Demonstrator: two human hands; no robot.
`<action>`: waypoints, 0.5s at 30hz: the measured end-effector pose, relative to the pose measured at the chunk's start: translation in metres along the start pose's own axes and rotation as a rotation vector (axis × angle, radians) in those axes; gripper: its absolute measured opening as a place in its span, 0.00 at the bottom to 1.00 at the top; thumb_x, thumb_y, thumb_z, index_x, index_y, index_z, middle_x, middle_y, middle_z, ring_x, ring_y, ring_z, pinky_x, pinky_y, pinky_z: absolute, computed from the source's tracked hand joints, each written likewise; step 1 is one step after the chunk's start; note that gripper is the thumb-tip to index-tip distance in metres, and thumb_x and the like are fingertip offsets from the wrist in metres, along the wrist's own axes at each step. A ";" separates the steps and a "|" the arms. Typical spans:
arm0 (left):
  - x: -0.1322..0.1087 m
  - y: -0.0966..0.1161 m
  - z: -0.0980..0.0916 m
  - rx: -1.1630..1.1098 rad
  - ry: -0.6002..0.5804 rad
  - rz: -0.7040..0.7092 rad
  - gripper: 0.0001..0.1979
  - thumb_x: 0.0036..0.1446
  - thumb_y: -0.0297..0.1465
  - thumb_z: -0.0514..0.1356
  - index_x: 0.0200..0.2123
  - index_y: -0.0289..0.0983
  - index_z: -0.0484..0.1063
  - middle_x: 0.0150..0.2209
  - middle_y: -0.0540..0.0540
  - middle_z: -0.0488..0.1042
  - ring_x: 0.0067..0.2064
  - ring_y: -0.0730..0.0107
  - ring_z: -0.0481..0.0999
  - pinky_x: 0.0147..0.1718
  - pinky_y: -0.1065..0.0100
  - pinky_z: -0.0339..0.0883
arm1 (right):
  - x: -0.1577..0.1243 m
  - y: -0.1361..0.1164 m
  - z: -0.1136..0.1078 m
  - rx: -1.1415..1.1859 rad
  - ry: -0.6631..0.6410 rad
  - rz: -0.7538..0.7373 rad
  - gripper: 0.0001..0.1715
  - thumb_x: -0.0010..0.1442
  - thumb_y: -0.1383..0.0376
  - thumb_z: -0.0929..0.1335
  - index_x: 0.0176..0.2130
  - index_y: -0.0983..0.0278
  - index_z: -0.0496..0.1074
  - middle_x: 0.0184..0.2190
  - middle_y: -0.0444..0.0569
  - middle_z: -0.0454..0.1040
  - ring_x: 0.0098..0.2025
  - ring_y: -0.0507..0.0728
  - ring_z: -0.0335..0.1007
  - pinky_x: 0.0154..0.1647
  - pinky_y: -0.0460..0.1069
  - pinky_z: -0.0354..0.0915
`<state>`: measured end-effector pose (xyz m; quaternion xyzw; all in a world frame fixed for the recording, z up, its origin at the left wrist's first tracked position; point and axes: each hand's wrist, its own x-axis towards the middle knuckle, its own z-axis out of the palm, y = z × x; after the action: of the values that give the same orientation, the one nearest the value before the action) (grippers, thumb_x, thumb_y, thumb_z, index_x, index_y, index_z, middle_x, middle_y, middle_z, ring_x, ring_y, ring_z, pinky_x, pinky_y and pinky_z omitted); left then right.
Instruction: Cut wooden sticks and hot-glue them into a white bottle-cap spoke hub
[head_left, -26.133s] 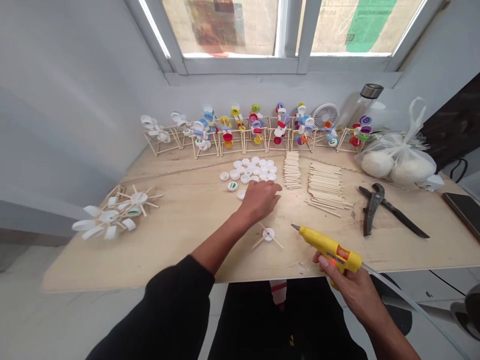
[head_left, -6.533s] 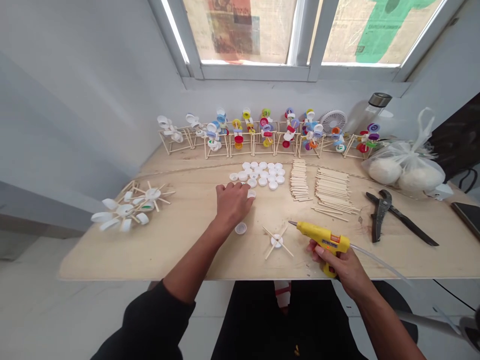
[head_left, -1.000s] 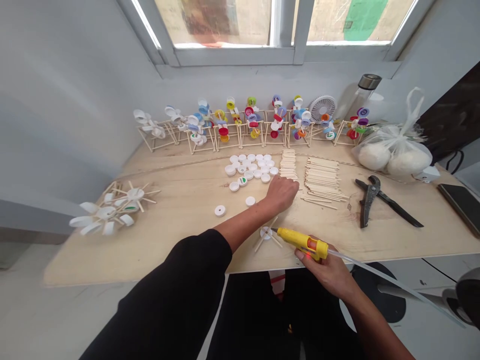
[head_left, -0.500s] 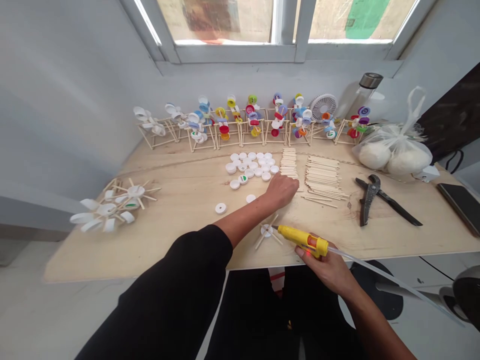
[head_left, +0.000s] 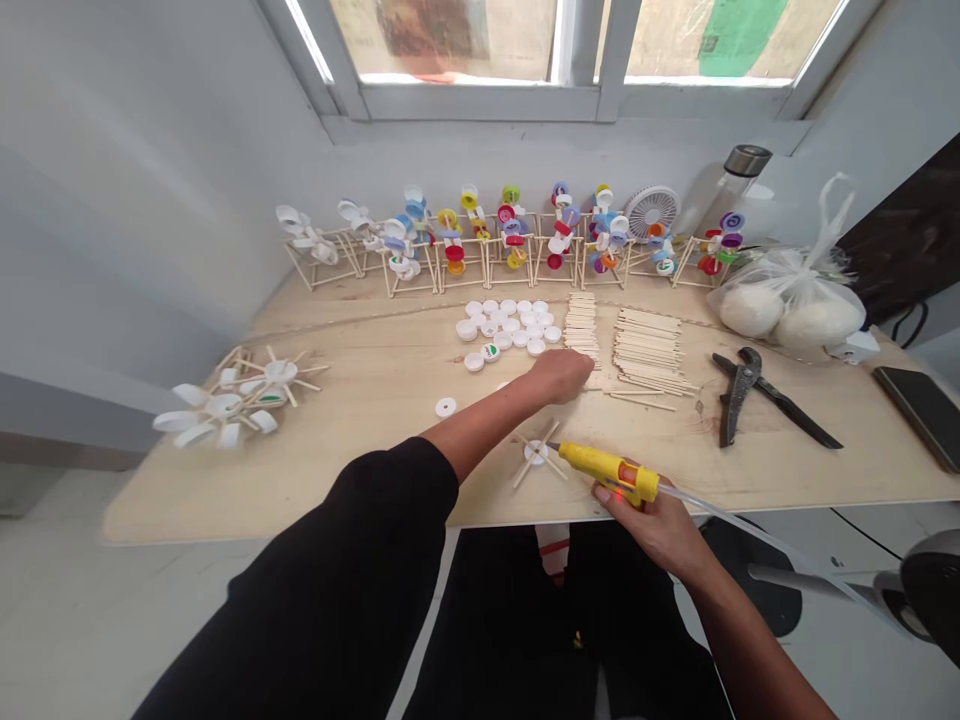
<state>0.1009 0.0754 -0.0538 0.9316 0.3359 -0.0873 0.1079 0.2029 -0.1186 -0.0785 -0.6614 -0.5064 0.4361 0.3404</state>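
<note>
Left hand [head_left: 559, 377] curled, palm down, at the near end of a stack of wooden craft sticks [head_left: 579, 325]; closure on any stick: cannot tell. Right hand [head_left: 651, 530] closed around a yellow hot glue gun [head_left: 607, 474], nozzle just beside a white bottle cap [head_left: 535, 453] with crossed sticks, on a plywood tabletop [head_left: 360, 480]. More bottle caps [head_left: 504, 325] grouped left of the stack.
</note>
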 end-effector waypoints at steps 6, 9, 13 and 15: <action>0.004 0.001 0.001 -0.011 0.024 0.003 0.13 0.55 0.24 0.50 0.39 0.36 0.71 0.42 0.40 0.75 0.43 0.61 0.74 0.34 0.67 0.64 | 0.001 -0.001 0.000 0.029 0.014 0.000 0.19 0.53 0.53 0.68 0.37 0.65 0.72 0.37 0.52 0.76 0.43 0.61 0.72 0.40 0.50 0.69; 0.007 0.005 0.002 -0.014 0.009 0.019 0.12 0.54 0.24 0.51 0.39 0.36 0.71 0.41 0.40 0.76 0.44 0.60 0.74 0.35 0.66 0.65 | 0.000 -0.002 -0.001 0.024 -0.005 0.012 0.19 0.54 0.52 0.67 0.36 0.65 0.72 0.37 0.52 0.76 0.44 0.62 0.71 0.40 0.50 0.69; 0.009 0.009 0.004 -0.007 -0.026 0.046 0.11 0.53 0.23 0.52 0.39 0.36 0.71 0.42 0.41 0.76 0.45 0.60 0.74 0.35 0.67 0.65 | 0.000 0.000 -0.001 0.030 0.000 0.036 0.20 0.53 0.52 0.67 0.37 0.65 0.71 0.39 0.53 0.75 0.43 0.61 0.72 0.39 0.49 0.70; 0.009 0.011 0.004 0.001 -0.038 0.059 0.11 0.53 0.22 0.53 0.39 0.36 0.71 0.43 0.40 0.75 0.46 0.60 0.74 0.36 0.66 0.66 | 0.001 0.002 -0.001 0.029 -0.005 0.029 0.20 0.53 0.52 0.67 0.38 0.65 0.71 0.39 0.53 0.75 0.44 0.61 0.72 0.39 0.49 0.70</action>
<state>0.1139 0.0715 -0.0583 0.9393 0.3062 -0.1020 0.1164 0.2051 -0.1183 -0.0799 -0.6627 -0.4911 0.4500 0.3422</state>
